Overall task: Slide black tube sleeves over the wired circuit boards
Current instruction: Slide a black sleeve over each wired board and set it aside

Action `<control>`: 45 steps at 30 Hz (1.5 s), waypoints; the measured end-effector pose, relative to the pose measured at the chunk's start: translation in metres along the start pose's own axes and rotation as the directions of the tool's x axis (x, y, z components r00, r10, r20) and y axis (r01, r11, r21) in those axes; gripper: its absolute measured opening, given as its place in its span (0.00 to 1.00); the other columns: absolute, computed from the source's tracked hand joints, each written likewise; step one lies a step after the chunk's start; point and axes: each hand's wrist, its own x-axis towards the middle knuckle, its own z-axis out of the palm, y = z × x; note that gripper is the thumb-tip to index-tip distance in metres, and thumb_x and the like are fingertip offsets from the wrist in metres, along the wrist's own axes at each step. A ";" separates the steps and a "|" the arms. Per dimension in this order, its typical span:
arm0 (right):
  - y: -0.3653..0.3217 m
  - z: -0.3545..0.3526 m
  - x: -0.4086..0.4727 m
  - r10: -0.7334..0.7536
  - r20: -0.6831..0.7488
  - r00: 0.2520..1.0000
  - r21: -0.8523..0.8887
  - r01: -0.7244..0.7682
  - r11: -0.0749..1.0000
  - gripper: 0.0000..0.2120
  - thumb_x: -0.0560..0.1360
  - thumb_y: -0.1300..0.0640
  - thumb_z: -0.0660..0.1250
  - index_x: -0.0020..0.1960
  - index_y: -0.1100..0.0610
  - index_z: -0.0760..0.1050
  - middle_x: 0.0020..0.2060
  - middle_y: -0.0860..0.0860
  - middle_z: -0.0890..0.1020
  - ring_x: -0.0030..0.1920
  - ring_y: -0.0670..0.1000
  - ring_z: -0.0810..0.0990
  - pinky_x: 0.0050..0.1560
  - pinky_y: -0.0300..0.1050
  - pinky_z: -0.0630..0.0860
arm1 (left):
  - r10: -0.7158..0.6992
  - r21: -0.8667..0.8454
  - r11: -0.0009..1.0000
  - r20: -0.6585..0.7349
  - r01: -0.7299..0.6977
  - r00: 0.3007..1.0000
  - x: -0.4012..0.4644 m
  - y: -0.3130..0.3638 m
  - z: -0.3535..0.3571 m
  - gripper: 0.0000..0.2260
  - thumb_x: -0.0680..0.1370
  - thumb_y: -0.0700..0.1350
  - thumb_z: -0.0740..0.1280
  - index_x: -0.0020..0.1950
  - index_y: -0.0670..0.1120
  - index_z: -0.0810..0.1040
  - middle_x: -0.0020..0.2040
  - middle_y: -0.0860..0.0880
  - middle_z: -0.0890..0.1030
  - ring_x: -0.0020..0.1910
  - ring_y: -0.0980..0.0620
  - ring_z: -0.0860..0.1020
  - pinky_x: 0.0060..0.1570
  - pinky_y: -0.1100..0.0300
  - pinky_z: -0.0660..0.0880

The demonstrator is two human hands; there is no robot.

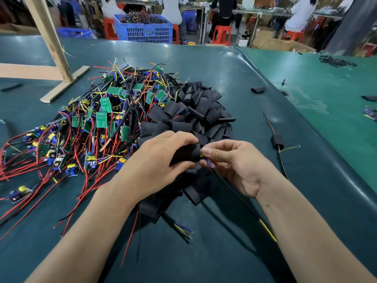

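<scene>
Left hand (161,158) gripped black tube sleeve (186,155), long axis running left-right, open mouth facing right. Right hand (230,162) pinched wired circuit board (202,153) at that mouth, board mostly hidden inside sleeve. Black cable (234,193) trailed near-right. Sleeve pile (195,111) just beyond hands; bare mat (255,123) open rightward.

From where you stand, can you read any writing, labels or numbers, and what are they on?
No text reads clearly.
Blue crate: a small yellowish mark on its front, too blurred to read.
Green circuit boards: pale printing, too small to read.
Black tube sleeve held in the left hand and right hand: no lettering visible.
</scene>
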 end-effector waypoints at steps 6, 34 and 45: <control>-0.004 -0.001 -0.001 0.028 0.026 0.999 0.042 -0.029 0.999 0.11 0.59 0.68 0.72 0.41 0.64 0.79 0.33 0.58 0.84 0.30 0.52 0.83 0.30 0.37 0.80 | 0.122 0.017 0.993 -0.064 -0.121 0.990 0.002 0.002 -0.001 0.15 0.71 0.37 0.77 0.57 0.40 0.82 0.55 0.47 0.81 0.53 0.47 0.81 0.52 0.50 0.78; 0.004 0.004 -0.003 -0.219 -0.011 0.976 0.011 0.219 0.976 0.11 0.68 0.74 0.72 0.37 0.61 0.73 0.30 0.55 0.79 0.28 0.50 0.81 0.31 0.38 0.78 | 0.052 -0.124 0.990 -0.150 -0.071 0.987 0.002 0.011 0.001 0.15 0.71 0.42 0.74 0.57 0.50 0.79 0.51 0.49 0.85 0.50 0.49 0.84 0.49 0.48 0.80; 0.018 -0.007 0.003 -0.531 0.394 0.750 -0.618 0.644 0.451 0.26 0.70 0.63 0.77 0.63 0.44 0.76 0.50 0.43 0.82 0.51 0.42 0.82 0.55 0.35 0.76 | -0.085 -0.096 0.993 -0.210 0.066 0.974 -0.001 0.000 -0.003 0.17 0.69 0.38 0.79 0.56 0.45 0.83 0.48 0.49 0.85 0.48 0.53 0.83 0.49 0.54 0.78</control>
